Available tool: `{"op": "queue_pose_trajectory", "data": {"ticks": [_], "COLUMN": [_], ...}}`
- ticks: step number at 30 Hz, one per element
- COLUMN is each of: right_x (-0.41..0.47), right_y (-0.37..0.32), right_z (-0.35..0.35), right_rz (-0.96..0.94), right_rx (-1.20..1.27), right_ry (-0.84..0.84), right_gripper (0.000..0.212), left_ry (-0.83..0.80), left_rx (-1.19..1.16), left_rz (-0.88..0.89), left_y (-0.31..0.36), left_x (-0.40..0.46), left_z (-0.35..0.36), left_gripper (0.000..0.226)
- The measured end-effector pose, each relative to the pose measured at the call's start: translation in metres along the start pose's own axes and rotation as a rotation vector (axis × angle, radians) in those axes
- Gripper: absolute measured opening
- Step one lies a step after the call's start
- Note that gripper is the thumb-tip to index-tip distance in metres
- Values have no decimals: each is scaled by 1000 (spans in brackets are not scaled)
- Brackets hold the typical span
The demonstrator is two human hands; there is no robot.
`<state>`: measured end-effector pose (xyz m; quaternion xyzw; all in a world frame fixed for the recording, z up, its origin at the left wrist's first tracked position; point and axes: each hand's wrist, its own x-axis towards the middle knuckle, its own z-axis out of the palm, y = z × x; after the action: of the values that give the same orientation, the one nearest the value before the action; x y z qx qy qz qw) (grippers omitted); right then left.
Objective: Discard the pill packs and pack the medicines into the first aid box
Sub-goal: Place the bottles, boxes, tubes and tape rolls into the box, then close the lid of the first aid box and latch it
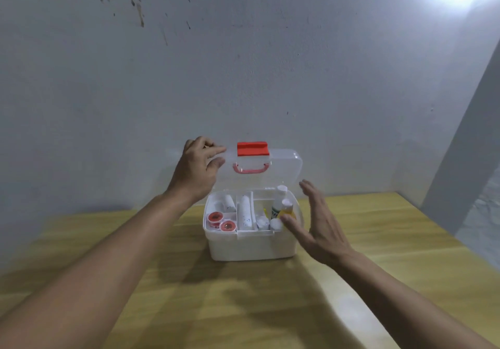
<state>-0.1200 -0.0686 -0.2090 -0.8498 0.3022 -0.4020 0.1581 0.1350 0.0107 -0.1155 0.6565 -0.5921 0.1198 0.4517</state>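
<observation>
Near the desk's (pixel 378 240) back edge stands the filled first aid box (pixel 251 243). Left hand (pixel 196 168) pinches the raised lid's (pixel 281 167) left corner; right hand (pixel 322 224), fingers straight and empty, hovers beside the box's right wall.

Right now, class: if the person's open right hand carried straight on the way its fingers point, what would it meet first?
Probably nothing: right hand points past the white plastic first aid box toward the wall; depth unclear.
</observation>
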Motion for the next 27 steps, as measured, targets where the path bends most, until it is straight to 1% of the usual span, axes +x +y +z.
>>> {"op": "queue_pose_trajectory", "data": {"ticks": [3, 5, 9, 12, 18, 21, 24, 27], "right_x": [8, 12, 11, 2, -16, -19, -15, -8], "right_y": [-7, -12, -15, -13, 2, 0, -10, -23], "right_z": [-7, -10, -10, -8, -6, -6, -5, 0], "right_rz": [64, 81, 62, 17, -55, -66, -129, -173], "right_rx": [63, 94, 44, -10, -120, -156, -198, -174], "right_ry": [104, 127, 79, 51, -39, -23, 9, -22], "right_gripper": [74, 68, 58, 50, 51, 47, 43, 43], "left_ry": [-40, -75, -138, -115, -95, -76, -70, -61], "left_rx": [-61, -97, -239, -194, -264, -284, -280, -273], "left_rz": [-42, -77, -163, -130, -168, -183, -184, -174], "left_y": [4, 6, 7, 4, 3, 0, -1, -3], "left_x": [-23, -38, -68, -83, -104, -107, -109, -109], "left_z": [-2, -3, -2, 3, 11, 14, 15, 16], "left_gripper": [32, 30, 36, 44, 41, 42, 41, 40]}}
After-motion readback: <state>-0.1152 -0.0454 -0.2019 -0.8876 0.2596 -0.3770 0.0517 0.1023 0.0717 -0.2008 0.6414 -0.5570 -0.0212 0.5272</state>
